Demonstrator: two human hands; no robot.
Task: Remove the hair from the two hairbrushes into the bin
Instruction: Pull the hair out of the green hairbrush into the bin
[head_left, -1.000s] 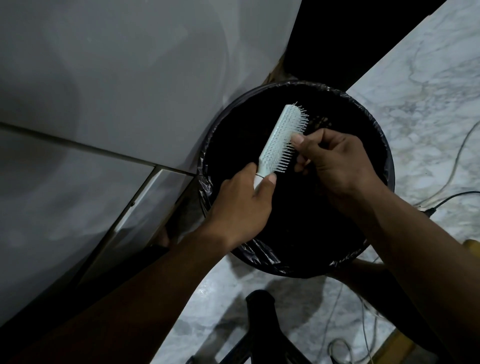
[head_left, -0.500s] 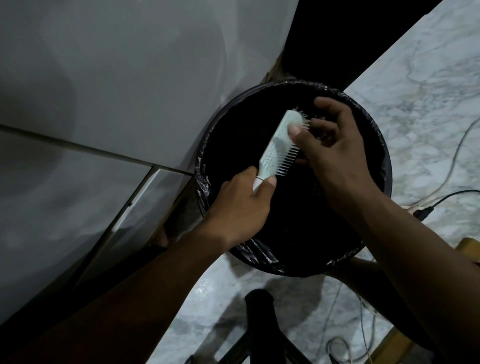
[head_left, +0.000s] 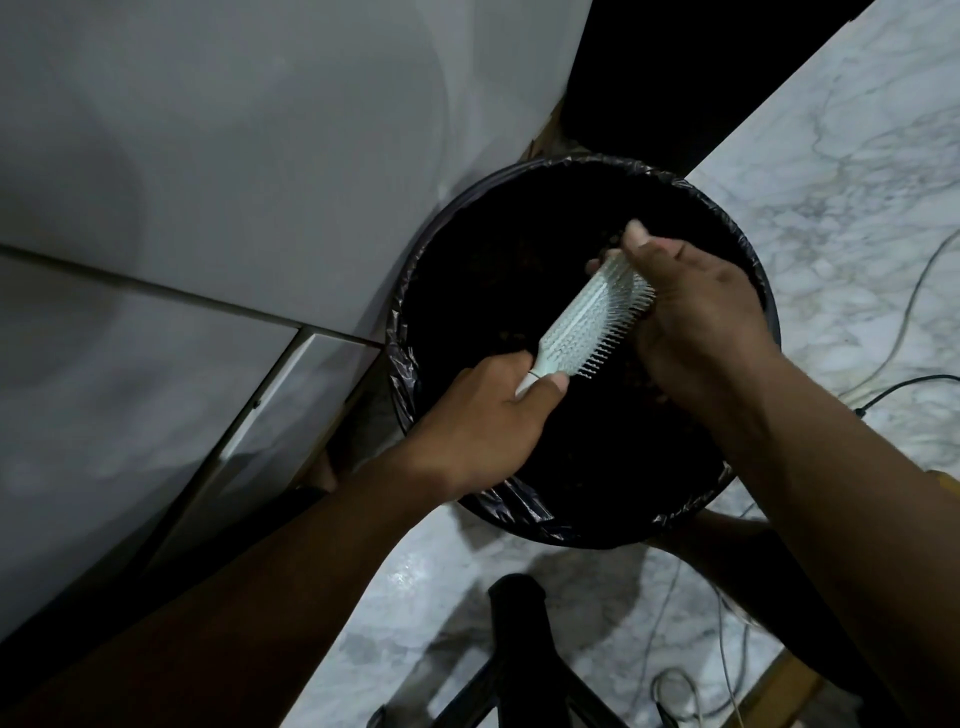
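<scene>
A pale mint hairbrush is held tilted over the round bin lined with a black bag. My left hand grips its white handle at the lower end. My right hand is wrapped over the far end of the brush head, thumb on the tip and fingers curled against the bristles. I cannot make out hair in the dim light. Only one hairbrush is in view; the bin's inside is dark.
A grey cabinet front stands close on the left of the bin. Marble floor with loose cables lies to the right. A black stand leg rises at the bottom centre.
My right hand has slid along the bristles and now closes over the brush tip. The brush has tipped more to the right over the bin. My left hand keeps its hold.
</scene>
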